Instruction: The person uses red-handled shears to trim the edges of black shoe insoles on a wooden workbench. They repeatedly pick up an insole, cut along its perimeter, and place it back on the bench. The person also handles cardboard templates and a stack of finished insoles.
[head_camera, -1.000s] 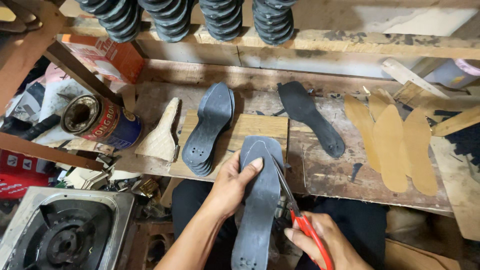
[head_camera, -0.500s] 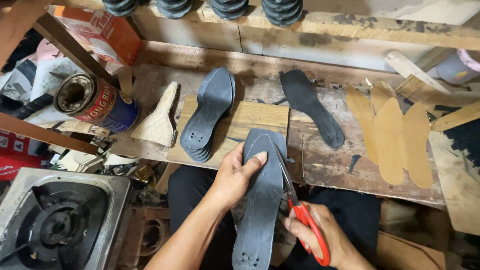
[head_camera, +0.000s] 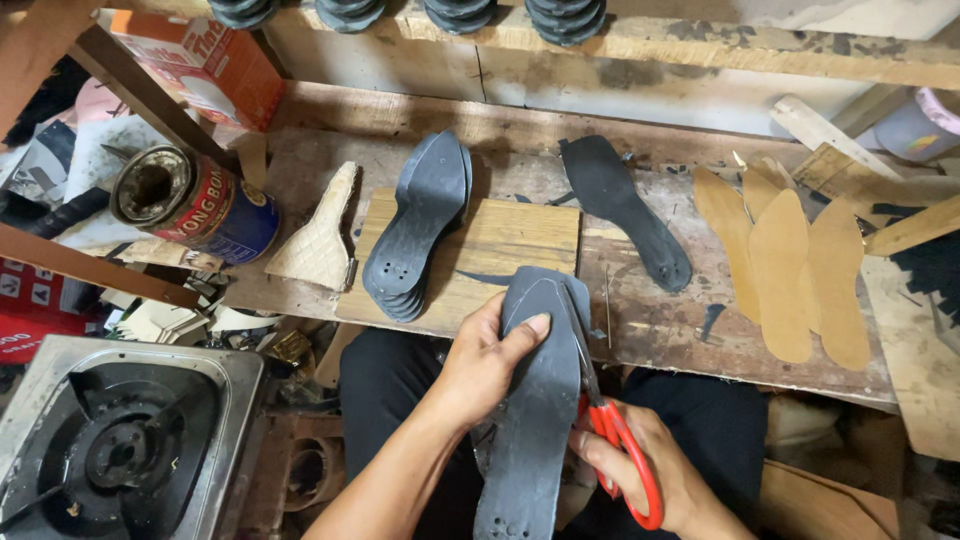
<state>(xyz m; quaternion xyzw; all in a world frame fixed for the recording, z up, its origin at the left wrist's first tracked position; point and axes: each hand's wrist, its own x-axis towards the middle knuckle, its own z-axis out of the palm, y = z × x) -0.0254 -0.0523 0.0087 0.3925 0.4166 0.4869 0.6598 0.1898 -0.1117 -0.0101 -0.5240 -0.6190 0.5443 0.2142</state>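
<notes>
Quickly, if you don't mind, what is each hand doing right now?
Left hand: closed on the dark grey sole, thumb on top.
Right hand: closed on the red-handled scissors, blades along the sole's edge.

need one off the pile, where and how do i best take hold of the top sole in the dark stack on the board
Probably pinch the top sole of the stack at its narrow waist, coming from above. The near heel ends are fanned out, so its edge can be lifted free there first.
</notes>
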